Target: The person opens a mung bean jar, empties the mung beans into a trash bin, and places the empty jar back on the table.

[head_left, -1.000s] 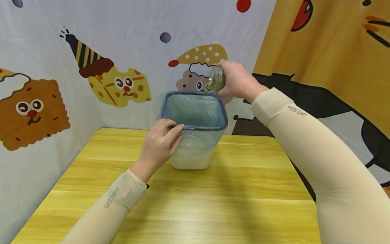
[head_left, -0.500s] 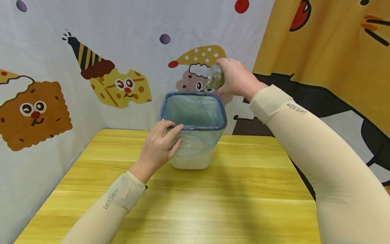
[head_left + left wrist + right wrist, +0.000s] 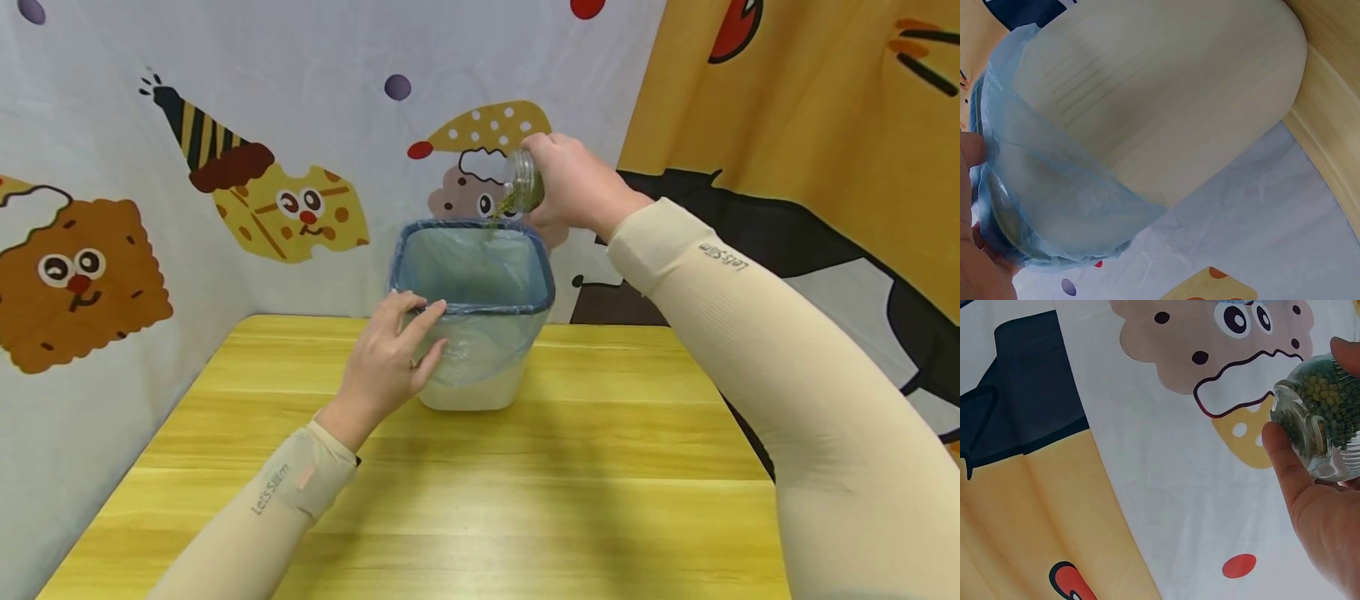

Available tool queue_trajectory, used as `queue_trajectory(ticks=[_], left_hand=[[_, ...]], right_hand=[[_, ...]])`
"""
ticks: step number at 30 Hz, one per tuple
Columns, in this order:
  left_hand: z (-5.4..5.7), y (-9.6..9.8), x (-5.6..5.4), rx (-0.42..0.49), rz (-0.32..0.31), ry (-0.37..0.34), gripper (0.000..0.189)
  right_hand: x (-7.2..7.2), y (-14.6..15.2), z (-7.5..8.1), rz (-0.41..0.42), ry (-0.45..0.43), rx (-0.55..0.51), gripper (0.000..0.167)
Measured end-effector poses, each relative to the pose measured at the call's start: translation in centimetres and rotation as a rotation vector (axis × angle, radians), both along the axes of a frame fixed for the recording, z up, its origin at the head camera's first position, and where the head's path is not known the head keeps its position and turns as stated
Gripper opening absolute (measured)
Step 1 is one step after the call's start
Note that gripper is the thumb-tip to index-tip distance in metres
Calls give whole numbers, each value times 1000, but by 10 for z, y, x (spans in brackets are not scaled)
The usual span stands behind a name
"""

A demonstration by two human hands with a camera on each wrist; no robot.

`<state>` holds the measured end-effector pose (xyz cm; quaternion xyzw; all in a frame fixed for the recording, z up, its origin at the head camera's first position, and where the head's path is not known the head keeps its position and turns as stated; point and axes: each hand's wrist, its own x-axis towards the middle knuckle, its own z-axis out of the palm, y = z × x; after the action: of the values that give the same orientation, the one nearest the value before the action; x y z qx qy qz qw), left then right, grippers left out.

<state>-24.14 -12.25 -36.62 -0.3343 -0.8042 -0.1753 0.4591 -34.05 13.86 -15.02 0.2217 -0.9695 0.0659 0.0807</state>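
A whitish bin (image 3: 468,395) stands on the table, lined with a thin blue bag (image 3: 480,342) folded over its rim. My left hand (image 3: 384,354) grips the near left part of that rim through the bag. Above the far right corner, my right hand (image 3: 581,185) holds a ribbed clear glass jar (image 3: 527,179) tipped sideways, its mouth toward the bin. Small green beans, like mung beans (image 3: 1320,394), fill part of the jar in the right wrist view. A stream of them falls over the bin's far rim. The bin's floor is hidden.
The wood-grain table (image 3: 465,517) spreads around the bin. Close behind it hangs a white cloth (image 3: 315,67) with cartoon figures, and a yellow and black curtain (image 3: 810,117) is at the right.
The jar has tipped further and moved slightly left; the thin trickle of beans has become a thicker stream. My left hand keeps its hold on the rim.
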Motion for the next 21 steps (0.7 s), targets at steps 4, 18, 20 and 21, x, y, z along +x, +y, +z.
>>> queue_trajectory(ticks=[4,18,20,21], left_hand=[[-1,0,0,-5,8,-4,48],[-3,-1,0,-2,27,30,53],[-3,-1,0,-4,25,30,52],[-3,-1,0,-5,24,30,52]], right_hand=[[0,0,0,-2,-1,6,104],[0,1,0,-7,20,22,100],[1,2,0,-7,23,26,100],[1,2,0,-11,23,28,100]])
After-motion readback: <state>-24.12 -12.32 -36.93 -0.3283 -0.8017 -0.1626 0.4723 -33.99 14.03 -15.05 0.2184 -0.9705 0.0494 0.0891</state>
